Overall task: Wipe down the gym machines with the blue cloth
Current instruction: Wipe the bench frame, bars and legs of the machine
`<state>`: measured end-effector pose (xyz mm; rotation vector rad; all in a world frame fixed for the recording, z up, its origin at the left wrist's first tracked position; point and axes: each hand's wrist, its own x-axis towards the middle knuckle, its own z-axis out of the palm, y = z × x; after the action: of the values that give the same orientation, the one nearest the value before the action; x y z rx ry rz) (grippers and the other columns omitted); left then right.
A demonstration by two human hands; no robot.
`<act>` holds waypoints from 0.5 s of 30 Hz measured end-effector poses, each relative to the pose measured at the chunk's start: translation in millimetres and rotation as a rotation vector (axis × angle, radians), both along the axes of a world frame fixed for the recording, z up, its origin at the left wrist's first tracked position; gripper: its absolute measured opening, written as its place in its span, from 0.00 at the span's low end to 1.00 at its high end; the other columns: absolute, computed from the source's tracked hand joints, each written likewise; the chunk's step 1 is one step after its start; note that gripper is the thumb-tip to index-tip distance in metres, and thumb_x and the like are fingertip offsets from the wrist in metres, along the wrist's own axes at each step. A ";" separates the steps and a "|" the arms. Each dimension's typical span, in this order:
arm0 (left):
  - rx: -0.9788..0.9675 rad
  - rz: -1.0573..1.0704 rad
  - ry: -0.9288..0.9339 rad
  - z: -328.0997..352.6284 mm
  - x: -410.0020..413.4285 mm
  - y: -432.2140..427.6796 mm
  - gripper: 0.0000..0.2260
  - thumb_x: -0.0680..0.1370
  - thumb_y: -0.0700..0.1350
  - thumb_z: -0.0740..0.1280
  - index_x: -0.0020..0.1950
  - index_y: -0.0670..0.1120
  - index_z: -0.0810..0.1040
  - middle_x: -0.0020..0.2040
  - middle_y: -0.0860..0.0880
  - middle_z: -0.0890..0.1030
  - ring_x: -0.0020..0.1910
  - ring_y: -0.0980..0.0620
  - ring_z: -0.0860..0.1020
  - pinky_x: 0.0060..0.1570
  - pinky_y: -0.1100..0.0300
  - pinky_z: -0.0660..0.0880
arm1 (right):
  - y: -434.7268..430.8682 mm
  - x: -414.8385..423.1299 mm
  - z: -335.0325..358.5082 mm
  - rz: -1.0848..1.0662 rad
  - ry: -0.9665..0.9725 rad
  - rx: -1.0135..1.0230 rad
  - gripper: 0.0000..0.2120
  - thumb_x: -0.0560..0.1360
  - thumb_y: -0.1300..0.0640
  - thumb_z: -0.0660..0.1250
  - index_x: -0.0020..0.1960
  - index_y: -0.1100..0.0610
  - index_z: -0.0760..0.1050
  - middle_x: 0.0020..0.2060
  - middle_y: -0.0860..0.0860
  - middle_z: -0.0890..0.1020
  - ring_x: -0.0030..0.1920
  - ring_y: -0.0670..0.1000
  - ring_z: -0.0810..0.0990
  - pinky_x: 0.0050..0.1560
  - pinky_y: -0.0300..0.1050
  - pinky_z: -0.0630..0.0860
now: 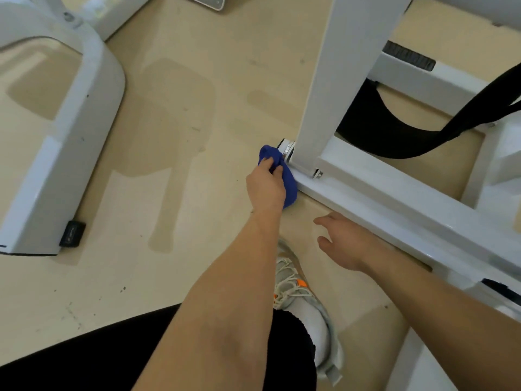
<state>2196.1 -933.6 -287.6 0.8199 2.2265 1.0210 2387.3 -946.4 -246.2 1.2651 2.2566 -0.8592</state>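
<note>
Two hands in view. Left hand [266, 187] grasps the bunched blue cloth [291, 189], fingers curled over it. The cloth is pressed against the end of the white base rail [380, 204], just below the silver pivot cap [286, 149] at the foot of the upright post [324, 80]. Right hand [344, 241] is released, fingers spread, holding nothing, just beside the rail's near edge; contact with the rail can't be told. Grey sneaker [304, 300] on the beige floor [169, 136] near the rail. Second white machine base [70, 136] well left of the rail.
</note>
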 end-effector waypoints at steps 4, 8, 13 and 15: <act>-0.019 0.180 -0.124 7.9 35.1 -0.9 0.04 0.79 0.43 0.68 0.50 0.43 0.78 0.51 0.51 0.73 0.45 0.51 0.75 0.43 0.71 0.63 | -4.2 17.8 7.5 -0.041 0.005 0.014 0.25 0.82 0.50 0.59 0.78 0.50 0.62 0.74 0.49 0.66 0.67 0.52 0.74 0.66 0.50 0.72; -0.088 0.155 -0.107 6.7 50.8 3.3 0.07 0.78 0.47 0.68 0.50 0.43 0.78 0.53 0.45 0.78 0.50 0.47 0.78 0.46 0.61 0.68 | -4.3 43.4 11.8 -0.060 0.002 0.024 0.25 0.82 0.50 0.58 0.78 0.51 0.62 0.74 0.50 0.66 0.67 0.52 0.73 0.67 0.49 0.71; -0.141 0.087 -0.001 12.3 65.9 1.6 0.09 0.80 0.47 0.66 0.45 0.42 0.78 0.49 0.44 0.78 0.44 0.49 0.74 0.42 0.59 0.66 | -5.8 78.6 17.7 -0.094 -0.023 0.038 0.24 0.83 0.50 0.58 0.78 0.51 0.62 0.75 0.50 0.65 0.69 0.53 0.72 0.68 0.49 0.71; -0.162 0.052 0.024 18.0 69.7 -1.5 0.15 0.79 0.45 0.66 0.34 0.44 0.70 0.40 0.45 0.76 0.39 0.48 0.73 0.38 0.57 0.66 | -8.1 89.3 24.6 -0.116 -0.023 0.049 0.24 0.83 0.50 0.57 0.77 0.51 0.63 0.74 0.50 0.66 0.69 0.53 0.72 0.67 0.48 0.70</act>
<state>2265.7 -935.1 -269.6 0.7096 2.3266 0.8454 2476.6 -954.5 -221.6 1.4321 2.2166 -0.8299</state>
